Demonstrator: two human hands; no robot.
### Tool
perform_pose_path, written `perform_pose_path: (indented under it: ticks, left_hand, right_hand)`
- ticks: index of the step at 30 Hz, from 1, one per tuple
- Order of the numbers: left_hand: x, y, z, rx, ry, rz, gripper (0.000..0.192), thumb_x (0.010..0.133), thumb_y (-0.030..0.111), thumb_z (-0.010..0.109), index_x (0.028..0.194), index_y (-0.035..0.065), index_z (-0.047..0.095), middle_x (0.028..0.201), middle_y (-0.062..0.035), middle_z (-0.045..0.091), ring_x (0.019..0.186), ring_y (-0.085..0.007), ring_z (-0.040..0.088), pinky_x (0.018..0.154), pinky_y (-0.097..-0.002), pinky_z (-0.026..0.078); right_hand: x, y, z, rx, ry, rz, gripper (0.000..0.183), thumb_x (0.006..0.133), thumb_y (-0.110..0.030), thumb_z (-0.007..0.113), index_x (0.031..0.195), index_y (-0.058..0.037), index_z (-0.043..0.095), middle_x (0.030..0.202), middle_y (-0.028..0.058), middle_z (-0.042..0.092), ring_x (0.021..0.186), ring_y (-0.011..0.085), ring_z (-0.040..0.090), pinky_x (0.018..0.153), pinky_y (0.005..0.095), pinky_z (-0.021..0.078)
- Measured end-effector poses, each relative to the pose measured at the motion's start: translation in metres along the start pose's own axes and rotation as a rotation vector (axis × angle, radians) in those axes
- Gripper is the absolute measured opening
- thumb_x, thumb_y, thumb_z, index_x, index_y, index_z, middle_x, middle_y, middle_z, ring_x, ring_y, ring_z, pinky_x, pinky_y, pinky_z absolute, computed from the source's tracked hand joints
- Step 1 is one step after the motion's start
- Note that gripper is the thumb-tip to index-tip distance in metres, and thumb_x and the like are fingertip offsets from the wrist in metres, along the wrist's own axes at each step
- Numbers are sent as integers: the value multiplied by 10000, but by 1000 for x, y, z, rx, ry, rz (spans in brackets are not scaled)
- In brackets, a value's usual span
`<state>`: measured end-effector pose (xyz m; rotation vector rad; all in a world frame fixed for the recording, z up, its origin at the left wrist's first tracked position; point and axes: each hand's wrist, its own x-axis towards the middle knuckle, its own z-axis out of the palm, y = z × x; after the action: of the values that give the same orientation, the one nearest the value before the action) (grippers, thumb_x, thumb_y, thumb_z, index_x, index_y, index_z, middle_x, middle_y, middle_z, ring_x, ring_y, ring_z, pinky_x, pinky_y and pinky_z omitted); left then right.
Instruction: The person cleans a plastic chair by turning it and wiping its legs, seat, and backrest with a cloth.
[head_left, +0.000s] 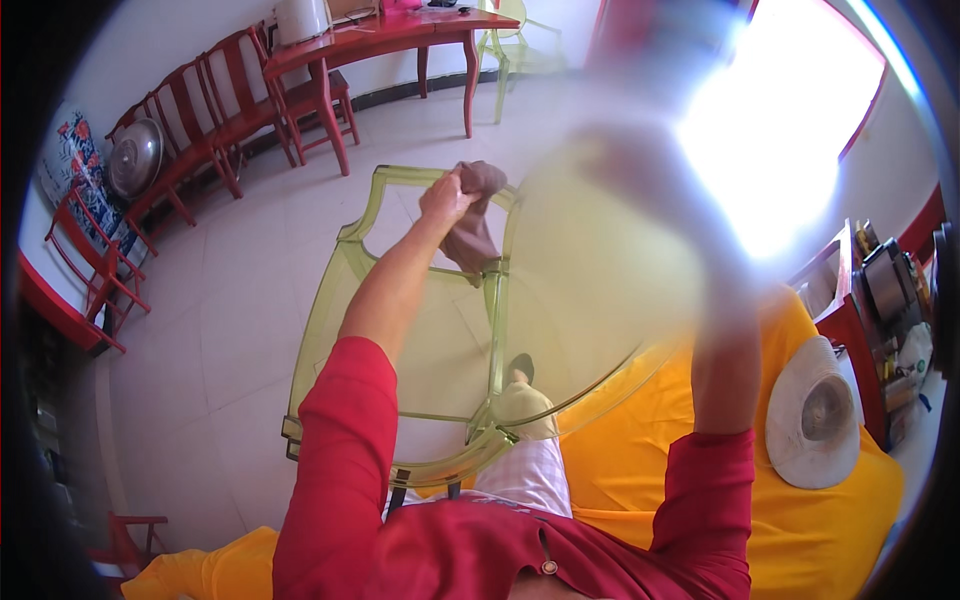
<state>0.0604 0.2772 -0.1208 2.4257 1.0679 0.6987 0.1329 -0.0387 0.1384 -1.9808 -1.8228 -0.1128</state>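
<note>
A transparent yellow-green plastic chair (497, 337) lies tipped in front of me, its rounded back to the right and its open frame parts to the left. My left hand (446, 199) is closed on a brown cloth (472, 232) at the chair's upper frame, and the cloth hangs down from it. My right forearm reaches up over the right side of the chair back; my right hand (637, 157) shows only as a blur against the bright window, so its fingers and anything in them cannot be made out.
A yellow cloth cover (637, 450) spreads beneath and right of the chair, with a pale hat (814, 412) on it. A red table (390, 34), red wooden chairs (180, 135) and another yellow-green chair (521, 56) stand farther off. Pots and shelves (889, 281) are at the right.
</note>
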Motion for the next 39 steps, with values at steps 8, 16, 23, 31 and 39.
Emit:
perform_pose_path:
  ticks: [8, 16, 23, 31, 39]
  left_hand:
    - [3, -85, -54, 204, 150, -235, 538, 797, 296, 753, 1271, 124, 565, 1242, -119, 639, 1120, -352, 624, 930, -461, 518]
    - [-35, -178, -14, 200, 19, -557, 596, 770, 448, 735, 1230, 94, 598, 1197, -149, 660, 1073, -371, 642, 891, -491, 528]
    - [-131, -289, 21, 509, 145, -344, 853, 738, 595, 716, 1355, 43, 507, 1391, -124, 514, 1229, -411, 497, 924, -508, 499]
    - [-128, -174, 78, 378, -216, -233, 987, 704, 621, 739, 1459, 74, 414, 1558, -92, 325, 1375, -457, 332, 986, -545, 455]
    - [-210, -111, 110, 254, -370, 117, 837, 780, 528, 717, 1429, 86, 428, 1567, -96, 301, 1426, -412, 237, 1008, -552, 440]
  right_hand:
    - [16, 31, 38, 189, 55, -113, 344, 898, -247, 639, 1181, -54, 676, 764, 149, 683, 715, 278, 652, 743, 411, 504]
    - [-3, 40, 28, 104, 55, -10, 341, 904, -223, 646, 1196, -49, 665, 763, 149, 680, 696, 242, 660, 672, 379, 509]
    - [23, 26, 46, 231, 10, -115, 333, 906, -214, 641, 1184, -31, 662, 751, 155, 686, 640, 221, 647, 637, 355, 511]
    - [13, 18, 41, 151, 55, -98, 339, 907, -208, 631, 1181, -11, 657, 739, 153, 682, 627, 213, 641, 623, 350, 505]
    - [2, -12, 31, 99, 17, -2, 348, 905, -240, 640, 1179, -27, 665, 693, 132, 658, 634, 200, 636, 618, 338, 499]
